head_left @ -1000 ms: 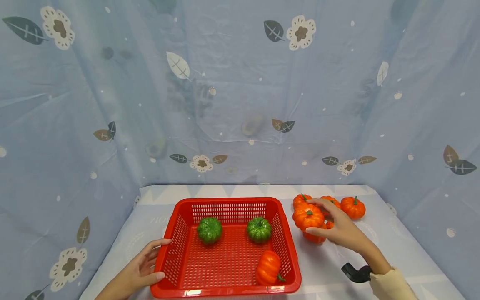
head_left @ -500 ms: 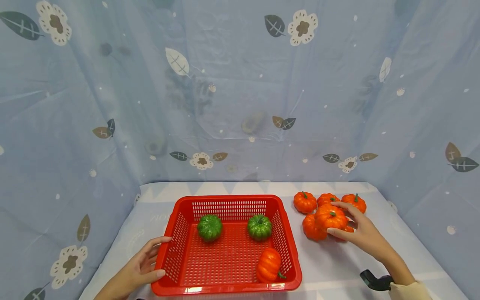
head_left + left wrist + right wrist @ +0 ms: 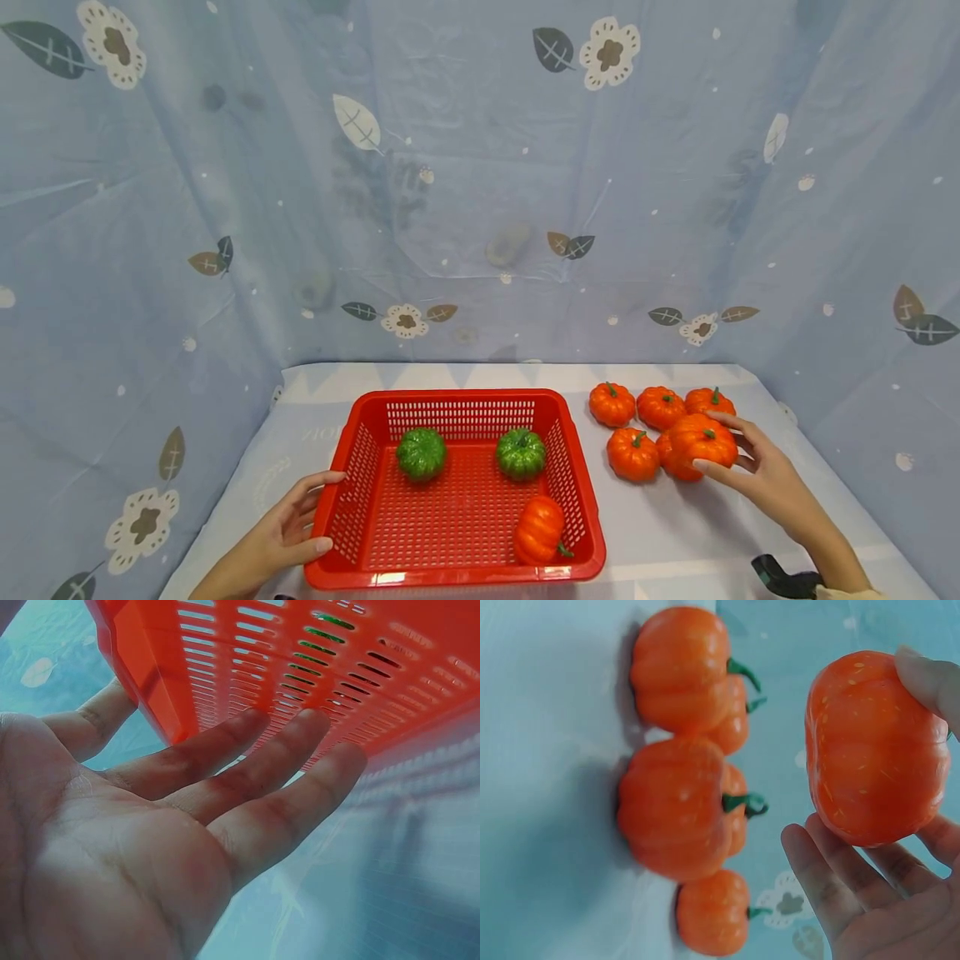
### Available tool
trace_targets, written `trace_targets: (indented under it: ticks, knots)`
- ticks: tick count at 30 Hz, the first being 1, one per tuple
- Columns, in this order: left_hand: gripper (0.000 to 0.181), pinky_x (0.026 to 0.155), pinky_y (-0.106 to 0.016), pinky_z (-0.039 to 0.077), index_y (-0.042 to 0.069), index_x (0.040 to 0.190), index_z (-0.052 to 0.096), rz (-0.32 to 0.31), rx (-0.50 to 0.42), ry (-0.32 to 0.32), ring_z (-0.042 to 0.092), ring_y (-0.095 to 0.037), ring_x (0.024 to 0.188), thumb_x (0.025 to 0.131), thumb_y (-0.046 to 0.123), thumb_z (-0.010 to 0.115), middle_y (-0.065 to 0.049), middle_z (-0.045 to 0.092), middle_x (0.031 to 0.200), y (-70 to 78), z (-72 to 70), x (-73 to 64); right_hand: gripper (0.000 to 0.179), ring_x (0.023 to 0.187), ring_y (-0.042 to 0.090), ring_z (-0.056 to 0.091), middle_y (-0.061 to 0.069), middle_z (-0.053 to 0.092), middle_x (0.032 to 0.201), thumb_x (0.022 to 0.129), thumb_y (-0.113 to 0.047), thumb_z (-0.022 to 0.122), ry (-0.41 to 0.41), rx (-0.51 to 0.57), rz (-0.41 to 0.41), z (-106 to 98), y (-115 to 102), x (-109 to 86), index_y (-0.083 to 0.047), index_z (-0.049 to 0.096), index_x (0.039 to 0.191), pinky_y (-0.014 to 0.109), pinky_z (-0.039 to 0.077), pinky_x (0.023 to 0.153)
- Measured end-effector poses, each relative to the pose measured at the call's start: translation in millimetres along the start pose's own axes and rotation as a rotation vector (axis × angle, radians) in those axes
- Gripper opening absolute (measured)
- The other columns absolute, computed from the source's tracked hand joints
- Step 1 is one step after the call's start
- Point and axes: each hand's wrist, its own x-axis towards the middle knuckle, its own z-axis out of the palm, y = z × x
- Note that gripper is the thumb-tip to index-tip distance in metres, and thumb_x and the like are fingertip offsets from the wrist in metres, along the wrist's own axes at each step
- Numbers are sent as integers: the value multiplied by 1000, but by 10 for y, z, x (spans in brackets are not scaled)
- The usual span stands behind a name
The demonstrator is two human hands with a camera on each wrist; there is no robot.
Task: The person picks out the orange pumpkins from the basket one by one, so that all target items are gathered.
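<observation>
My right hand (image 3: 765, 475) holds a small orange pumpkin (image 3: 701, 446) between thumb and fingers. In the right wrist view, this pumpkin (image 3: 877, 750) hangs apart from the others, its stem mostly hidden by the thumb. Several similar orange pumpkins (image 3: 633, 454) stand in two rows on the table, one partly hidden behind the held one. At the left, my left hand (image 3: 277, 533) touches the side of a red plastic basket (image 3: 457, 577), thumb and index finger at the rim. The left wrist view shows its extended fingers (image 3: 285, 795) against the slotted wall. Its palm holds nothing.
Inside the basket lie two green pumpkins, one left (image 3: 422, 454) and one right (image 3: 521, 454), plus an orange pumpkin (image 3: 540, 531) tipped on its side in the near right corner. A patterned blue curtain (image 3: 480, 183) encloses the pale table (image 3: 667, 533) at the back and sides.
My right hand has moved right with the orange pumpkin, from near the basket across the front of the rows, uncovering pumpkins behind it. The left hand and basket stay in place.
</observation>
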Motion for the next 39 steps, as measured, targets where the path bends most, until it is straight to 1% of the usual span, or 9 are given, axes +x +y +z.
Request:
trace_targets:
  ticks: [2,6,16,20,24,27,29,31,39]
  knots:
    - [73,93,-49,57,17,157,28,-30,-4,23,54,-35,129,97,15,70,-28,28,159,0,11,3,83,123,15,46,26,34,154,94,-36,77,10,0,17,-36,38,-10,-4,32,156,5,46,83]
    - [73,93,-50,57,17,157,27,-31,-7,30,54,-36,129,97,14,69,-29,28,159,-2,18,3,85,112,-5,40,27,31,156,94,-37,77,45,-4,45,-102,115,-20,-4,31,157,4,46,81]
    - [69,93,-48,57,15,156,29,31,-17,-14,53,-37,130,98,9,66,-31,28,157,13,-4,-4,88,101,-11,42,27,32,151,94,-40,76,105,-7,127,-196,370,-10,-3,28,158,10,50,72]
    - [69,93,-48,57,15,156,30,22,-12,-8,53,-36,130,98,9,67,-30,27,158,6,-10,5,91,116,18,48,29,31,152,95,-43,75,135,-16,153,-216,465,-12,0,26,158,6,46,70]
    - [72,93,-49,57,19,156,31,-16,-7,19,54,-36,129,96,13,70,-28,27,159,-10,-4,5,96,129,51,36,33,27,155,95,-46,73,138,-33,210,-227,580,-23,3,22,159,7,42,68]
    - [73,92,-49,57,19,156,30,-21,-11,20,55,-36,129,96,14,71,-28,28,159,-17,-2,-2,100,133,56,32,36,25,156,94,-50,72,122,-44,261,-233,663,-12,4,19,160,32,55,88]
    - [73,92,-49,57,19,156,30,-18,-9,21,55,-36,129,96,14,71,-28,28,159,-22,-1,-7,102,135,57,31,38,24,156,94,-52,71,105,-54,285,-232,713,5,3,17,160,56,50,98]
    - [73,93,-48,57,19,156,30,-16,-8,22,54,-36,130,96,14,70,-28,28,159,-22,0,-11,104,136,59,29,40,23,156,94,-54,70,89,-54,299,-227,751,28,3,15,161,73,38,101]
    - [71,92,-50,57,17,156,29,-7,-13,14,55,-37,128,98,14,68,-29,28,158,-1,14,-20,110,135,64,27,44,20,154,93,-63,66,21,-88,364,-209,822,109,6,13,160,76,35,102]
